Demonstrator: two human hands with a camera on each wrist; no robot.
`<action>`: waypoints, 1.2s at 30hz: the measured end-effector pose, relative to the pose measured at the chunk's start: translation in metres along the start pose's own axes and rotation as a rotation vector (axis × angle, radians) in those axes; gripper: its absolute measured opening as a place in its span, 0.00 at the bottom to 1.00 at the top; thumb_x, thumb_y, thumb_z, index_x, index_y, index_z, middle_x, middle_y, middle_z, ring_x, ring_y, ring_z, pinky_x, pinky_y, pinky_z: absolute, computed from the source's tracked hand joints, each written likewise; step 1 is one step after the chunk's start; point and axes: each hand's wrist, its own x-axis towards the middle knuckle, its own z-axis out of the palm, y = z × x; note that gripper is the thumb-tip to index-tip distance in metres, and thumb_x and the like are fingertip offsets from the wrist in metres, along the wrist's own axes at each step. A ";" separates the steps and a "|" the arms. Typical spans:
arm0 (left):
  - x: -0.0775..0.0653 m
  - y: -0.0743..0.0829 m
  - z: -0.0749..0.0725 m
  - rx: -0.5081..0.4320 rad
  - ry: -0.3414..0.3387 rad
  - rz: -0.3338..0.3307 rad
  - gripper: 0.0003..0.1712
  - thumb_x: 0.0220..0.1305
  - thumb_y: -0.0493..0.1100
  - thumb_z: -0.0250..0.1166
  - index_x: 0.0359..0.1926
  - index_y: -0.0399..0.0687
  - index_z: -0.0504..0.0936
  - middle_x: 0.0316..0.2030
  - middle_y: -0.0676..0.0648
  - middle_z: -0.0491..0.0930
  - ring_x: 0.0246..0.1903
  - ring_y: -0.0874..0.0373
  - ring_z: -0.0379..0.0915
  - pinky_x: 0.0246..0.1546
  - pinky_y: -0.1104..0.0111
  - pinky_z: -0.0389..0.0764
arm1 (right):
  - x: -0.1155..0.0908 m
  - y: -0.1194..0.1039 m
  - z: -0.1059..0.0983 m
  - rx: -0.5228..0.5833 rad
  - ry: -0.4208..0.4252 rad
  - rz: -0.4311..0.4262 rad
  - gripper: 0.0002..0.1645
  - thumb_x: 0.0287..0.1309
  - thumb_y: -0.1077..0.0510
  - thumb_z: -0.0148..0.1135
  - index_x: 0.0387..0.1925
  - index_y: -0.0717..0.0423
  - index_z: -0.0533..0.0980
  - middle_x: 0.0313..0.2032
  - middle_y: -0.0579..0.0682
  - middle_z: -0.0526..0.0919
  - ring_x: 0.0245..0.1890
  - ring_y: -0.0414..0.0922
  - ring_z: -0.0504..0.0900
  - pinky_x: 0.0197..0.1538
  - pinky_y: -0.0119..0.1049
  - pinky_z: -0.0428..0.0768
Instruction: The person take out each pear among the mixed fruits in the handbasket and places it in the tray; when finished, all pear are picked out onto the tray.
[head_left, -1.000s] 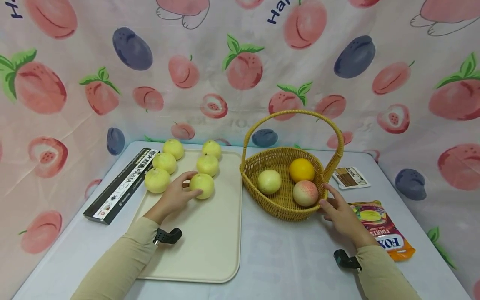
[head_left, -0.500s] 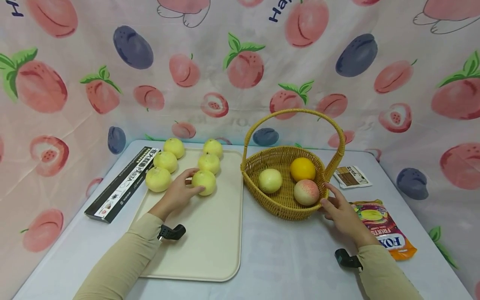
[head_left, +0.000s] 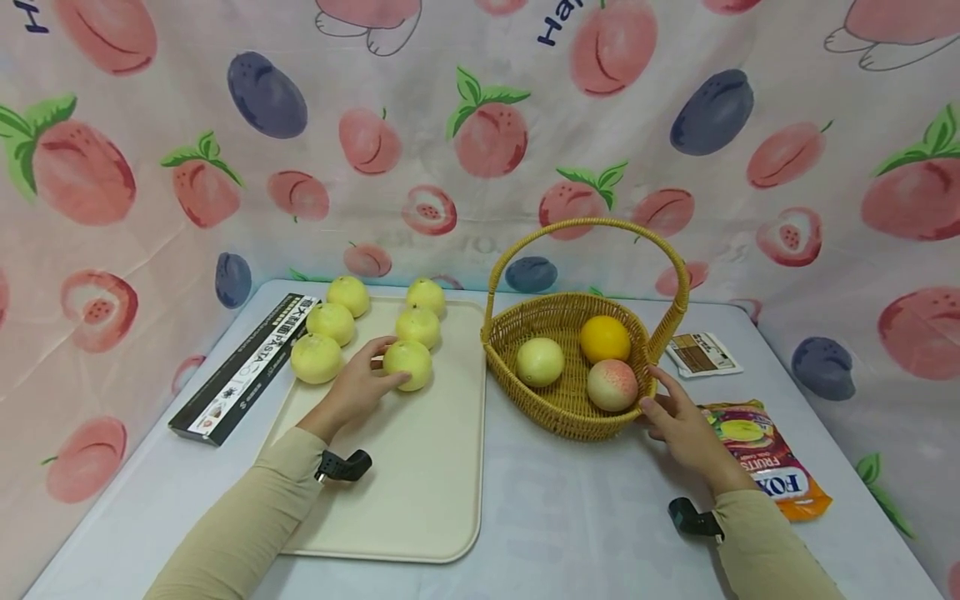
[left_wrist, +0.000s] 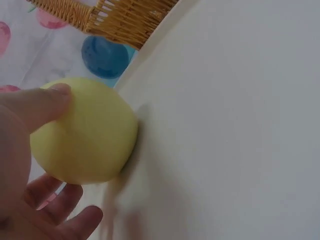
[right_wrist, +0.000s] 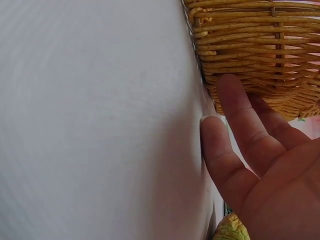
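My left hand [head_left: 362, 387] grips a round pale yellow-green fruit [head_left: 407, 365] at the front of the right-hand row on the cream tray [head_left: 390, 508]. In the left wrist view, the thumb presses one side of this fruit [left_wrist: 87, 132] and fingers curl by the other. Beside the wicker basket [head_left: 551, 414], my right hand [head_left: 686, 429] touches the right rim below the handle. The right wrist view shows several fairly straight fingers [right_wrist: 250, 130] at the basket's outer wall [right_wrist: 260, 55]. Inside are a yellow-green fruit [head_left: 540, 362], an orange [head_left: 604, 338] and a peach [head_left: 612, 385].
Three yellow-green fruits [head_left: 316, 358] line the tray's left side, and two more [head_left: 417, 327] stand behind the gripped one. A black pasta box [head_left: 243, 371] lies left of the tray. Right of the basket lie a candy bag [head_left: 757, 446] and a small brown-and-white packet [head_left: 703, 354].
My left hand and its fruit have shifted slightly right and towards the back, closer to the fruit behind. My right hand has stayed at the basket rim.
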 end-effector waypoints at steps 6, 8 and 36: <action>-0.002 0.013 -0.002 0.067 0.061 0.048 0.46 0.63 0.46 0.71 0.75 0.39 0.57 0.71 0.33 0.58 0.68 0.36 0.57 0.64 0.46 0.64 | 0.000 -0.001 0.000 -0.001 -0.002 -0.001 0.43 0.77 0.41 0.45 0.81 0.47 0.39 0.68 0.79 0.58 0.58 0.69 0.74 0.52 0.55 0.80; -0.004 0.020 -0.004 0.081 0.089 0.072 0.47 0.63 0.47 0.71 0.75 0.38 0.56 0.72 0.35 0.58 0.68 0.36 0.56 0.65 0.46 0.63 | 0.000 -0.001 0.000 -0.003 -0.001 -0.001 0.43 0.77 0.41 0.45 0.81 0.47 0.39 0.68 0.79 0.58 0.59 0.69 0.74 0.52 0.55 0.80; -0.002 0.096 0.060 -0.035 -0.153 0.355 0.42 0.61 0.41 0.74 0.71 0.38 0.64 0.68 0.39 0.67 0.66 0.42 0.65 0.65 0.54 0.67 | -0.001 -0.004 0.001 0.004 0.003 0.008 0.44 0.76 0.41 0.45 0.80 0.49 0.40 0.68 0.79 0.57 0.59 0.71 0.72 0.53 0.55 0.80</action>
